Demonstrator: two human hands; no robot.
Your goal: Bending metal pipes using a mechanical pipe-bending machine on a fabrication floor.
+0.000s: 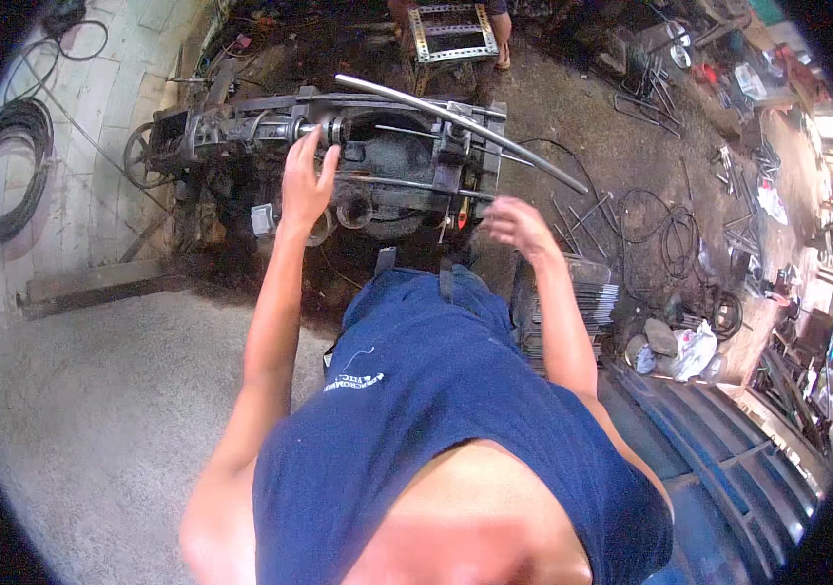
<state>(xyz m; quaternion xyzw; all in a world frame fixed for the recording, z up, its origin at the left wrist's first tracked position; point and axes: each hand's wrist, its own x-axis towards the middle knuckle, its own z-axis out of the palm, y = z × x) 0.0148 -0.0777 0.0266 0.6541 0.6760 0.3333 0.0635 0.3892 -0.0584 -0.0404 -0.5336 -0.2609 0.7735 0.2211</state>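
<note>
A dark, greasy lathe-like machine stretches across in front of me. My left hand is raised over it with fingers stretched out and nothing in them. Its fingertips are close to the round spindle part; I cannot tell whether they touch. To the right, my right hand hovers near the end of a thin metal rod, its fingers loosely bent and apart, with nothing visible in them. A long, bright metal pipe lies slanting across the machine's right part, clear of both hands.
Coiled black cable hangs on the left wall. A handwheel is at the machine's left end. Stacked metal pieces stand by my right arm, near blue panels. Another person's hand is beside a perforated metal frame.
</note>
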